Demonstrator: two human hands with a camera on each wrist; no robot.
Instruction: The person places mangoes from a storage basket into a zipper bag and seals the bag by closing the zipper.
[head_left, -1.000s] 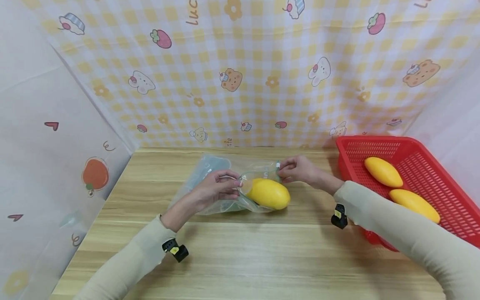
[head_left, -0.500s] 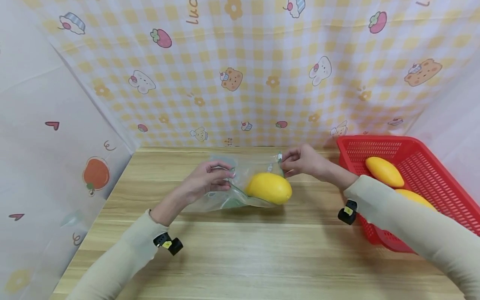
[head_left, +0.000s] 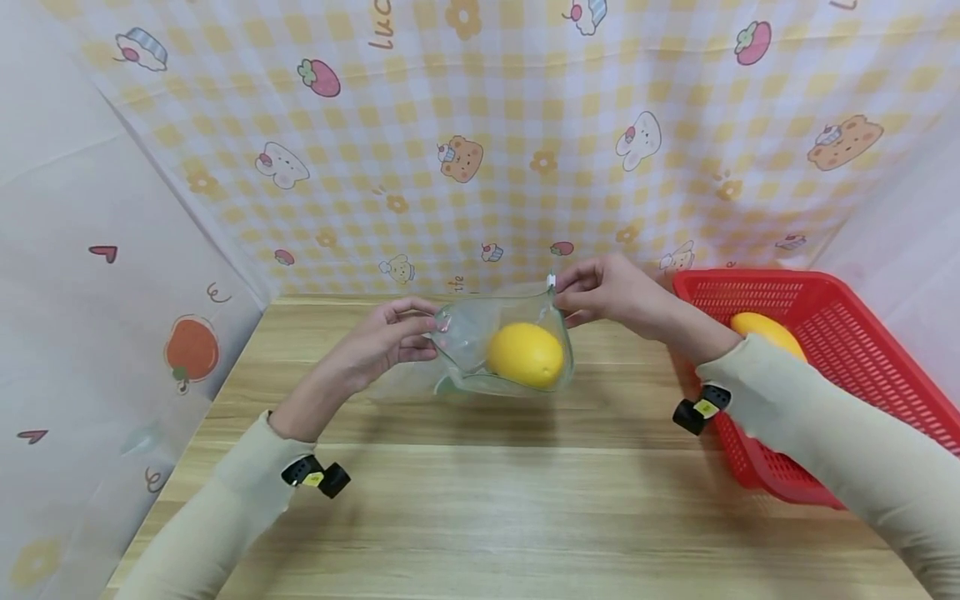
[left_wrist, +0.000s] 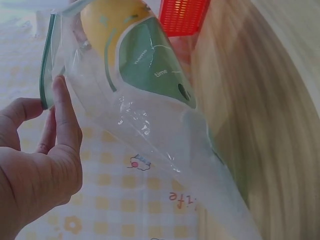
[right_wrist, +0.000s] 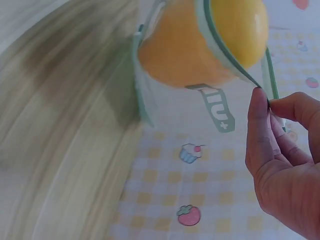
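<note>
A clear zip bag with green edging and a green printed label hangs between the two hands, its mouth spread toward the head camera. Inside the mouth lies a yellow mango, its near end showing. My left hand pinches the left corner of the mouth between thumb and fingers. At the other corner, beside the white zip slider, my right hand pinches the edge. In the right wrist view the thumb and forefinger of the right hand meet on the green zip strip.
A red plastic basket stands at the right of the wooden table, with a yellow mango in it, partly hidden by the right sleeve. A checked curtain hangs behind the table's back edge.
Both hands have moved up and back, the left one also leftward. The bag's mouth has been lifted and spread wider, and the mango now sits deeper within it.
</note>
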